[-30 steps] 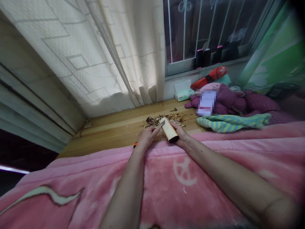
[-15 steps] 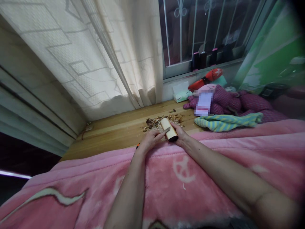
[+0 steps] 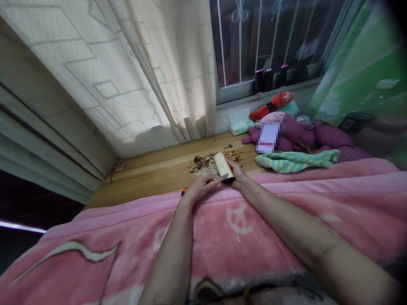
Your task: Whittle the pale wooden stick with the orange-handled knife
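My right hand [image 3: 239,176] grips the near end of a short pale wooden stick [image 3: 222,166], stripped of bark, which points away from me over the wooden ledge [image 3: 152,178]. My left hand [image 3: 199,188] is closed on a knife with an orange handle [image 3: 183,192]. Its blade [image 3: 221,178] lies across the stick's near end, close to my right hand. Behind the stick lies a heap of wood shavings [image 3: 205,163].
A pink blanket [image 3: 222,237] covers my lap below the ledge. A striped green-yellow cloth [image 3: 295,159], purple plush items [image 3: 305,135], a red toy [image 3: 273,103] and a tissue box [image 3: 241,123] lie right. A pale curtain [image 3: 143,76] hangs behind; a barred window [image 3: 270,42] is above.
The knife blade has slid along the stick from its far end toward me, down to the near end. My view shifted slightly, so things sit a little higher and to the left.
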Action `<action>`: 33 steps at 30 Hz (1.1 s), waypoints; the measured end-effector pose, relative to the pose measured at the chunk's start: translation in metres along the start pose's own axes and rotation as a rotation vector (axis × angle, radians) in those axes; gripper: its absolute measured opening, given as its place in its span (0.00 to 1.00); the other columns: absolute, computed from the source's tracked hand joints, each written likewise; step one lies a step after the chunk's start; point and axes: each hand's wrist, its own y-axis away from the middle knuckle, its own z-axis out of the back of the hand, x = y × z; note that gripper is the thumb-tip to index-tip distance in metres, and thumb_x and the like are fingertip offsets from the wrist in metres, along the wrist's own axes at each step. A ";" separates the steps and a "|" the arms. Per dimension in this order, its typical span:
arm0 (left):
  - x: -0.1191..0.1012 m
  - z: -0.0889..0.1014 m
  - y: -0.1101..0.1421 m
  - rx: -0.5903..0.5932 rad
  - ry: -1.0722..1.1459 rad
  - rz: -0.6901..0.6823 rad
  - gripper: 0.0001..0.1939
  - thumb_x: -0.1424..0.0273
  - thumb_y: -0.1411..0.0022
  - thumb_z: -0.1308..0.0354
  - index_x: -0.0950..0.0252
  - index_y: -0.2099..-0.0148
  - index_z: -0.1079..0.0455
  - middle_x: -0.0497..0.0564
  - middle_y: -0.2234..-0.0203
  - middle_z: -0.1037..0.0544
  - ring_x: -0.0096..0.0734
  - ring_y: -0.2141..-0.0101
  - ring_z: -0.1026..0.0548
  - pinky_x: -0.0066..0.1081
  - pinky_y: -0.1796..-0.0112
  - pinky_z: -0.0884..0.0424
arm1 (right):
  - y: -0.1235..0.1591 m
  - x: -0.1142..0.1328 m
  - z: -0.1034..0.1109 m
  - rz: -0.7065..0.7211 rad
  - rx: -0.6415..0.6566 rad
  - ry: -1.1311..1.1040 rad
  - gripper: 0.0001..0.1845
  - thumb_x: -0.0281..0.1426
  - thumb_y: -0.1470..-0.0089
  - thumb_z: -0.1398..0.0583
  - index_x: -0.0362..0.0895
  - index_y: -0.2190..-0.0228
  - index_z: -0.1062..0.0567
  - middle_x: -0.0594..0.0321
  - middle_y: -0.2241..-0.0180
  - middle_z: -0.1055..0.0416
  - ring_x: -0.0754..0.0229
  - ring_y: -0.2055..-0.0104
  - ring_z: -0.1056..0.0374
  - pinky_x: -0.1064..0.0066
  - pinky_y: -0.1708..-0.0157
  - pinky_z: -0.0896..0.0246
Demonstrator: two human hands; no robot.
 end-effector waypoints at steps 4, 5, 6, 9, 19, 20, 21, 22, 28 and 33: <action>-0.002 0.000 0.000 -0.080 -0.056 0.030 0.26 0.49 0.46 0.57 0.65 0.72 0.32 0.46 0.81 0.35 0.24 0.77 0.40 0.24 0.76 0.48 | 0.001 0.000 0.000 -0.005 0.004 -0.015 0.17 0.39 0.44 0.53 0.40 0.70 0.33 0.62 0.85 0.33 0.62 0.84 0.37 0.71 0.86 0.40; -0.002 0.000 0.000 -0.113 -0.075 0.042 0.26 0.48 0.45 0.58 0.65 0.73 0.32 0.45 0.81 0.35 0.24 0.77 0.40 0.25 0.76 0.48 | 0.003 0.001 -0.001 -0.015 0.011 -0.015 0.16 0.38 0.44 0.53 0.40 0.70 0.33 0.62 0.85 0.34 0.62 0.85 0.37 0.71 0.85 0.40; -0.001 0.000 0.000 -0.143 -0.092 0.054 0.26 0.48 0.45 0.59 0.65 0.73 0.32 0.45 0.81 0.35 0.24 0.77 0.39 0.25 0.76 0.48 | 0.004 0.001 -0.002 -0.027 0.019 -0.012 0.16 0.38 0.44 0.53 0.40 0.70 0.33 0.63 0.85 0.34 0.62 0.85 0.37 0.71 0.85 0.39; 0.000 0.001 -0.002 -0.188 -0.124 0.100 0.27 0.48 0.45 0.60 0.64 0.72 0.31 0.46 0.80 0.34 0.25 0.77 0.39 0.25 0.76 0.49 | 0.009 0.002 -0.004 -0.064 0.052 0.003 0.16 0.38 0.43 0.54 0.40 0.70 0.34 0.64 0.85 0.35 0.63 0.85 0.38 0.72 0.86 0.40; -0.009 -0.003 0.008 -0.060 -0.108 -0.030 0.27 0.47 0.45 0.59 0.64 0.71 0.31 0.46 0.79 0.33 0.25 0.77 0.38 0.24 0.77 0.48 | 0.002 0.001 0.001 -0.016 0.038 0.033 0.17 0.40 0.46 0.52 0.41 0.71 0.33 0.63 0.86 0.35 0.62 0.85 0.38 0.72 0.87 0.42; -0.011 -0.004 0.009 -0.067 -0.112 -0.027 0.28 0.47 0.45 0.60 0.64 0.71 0.31 0.46 0.79 0.33 0.25 0.76 0.38 0.24 0.76 0.48 | 0.002 0.001 0.002 -0.016 0.041 0.037 0.17 0.41 0.46 0.52 0.40 0.71 0.33 0.63 0.86 0.35 0.61 0.85 0.37 0.73 0.87 0.42; -0.012 -0.006 0.010 -0.081 -0.119 -0.017 0.28 0.47 0.45 0.60 0.64 0.71 0.31 0.47 0.79 0.32 0.25 0.76 0.38 0.24 0.76 0.48 | 0.002 0.001 0.002 -0.017 0.045 0.037 0.17 0.41 0.46 0.52 0.40 0.71 0.33 0.63 0.86 0.35 0.61 0.84 0.37 0.73 0.87 0.42; -0.012 -0.007 0.010 -0.101 -0.129 0.003 0.28 0.46 0.46 0.60 0.64 0.70 0.31 0.47 0.79 0.32 0.26 0.76 0.38 0.24 0.76 0.48 | 0.003 0.002 0.002 -0.014 0.047 0.032 0.17 0.41 0.46 0.52 0.40 0.70 0.33 0.63 0.86 0.35 0.62 0.84 0.38 0.73 0.87 0.42; -0.008 -0.009 0.003 -0.253 -0.208 0.164 0.28 0.45 0.46 0.61 0.60 0.68 0.30 0.47 0.78 0.31 0.27 0.76 0.37 0.25 0.75 0.49 | 0.012 0.003 -0.002 -0.046 0.082 0.030 0.16 0.38 0.44 0.55 0.40 0.70 0.34 0.63 0.85 0.35 0.63 0.85 0.38 0.72 0.86 0.40; -0.003 -0.006 0.000 -0.283 -0.203 0.193 0.28 0.45 0.46 0.61 0.61 0.68 0.29 0.48 0.78 0.31 0.27 0.77 0.37 0.26 0.76 0.50 | 0.015 0.003 -0.002 -0.078 0.117 0.060 0.18 0.39 0.44 0.56 0.41 0.71 0.34 0.62 0.86 0.34 0.62 0.85 0.38 0.72 0.87 0.41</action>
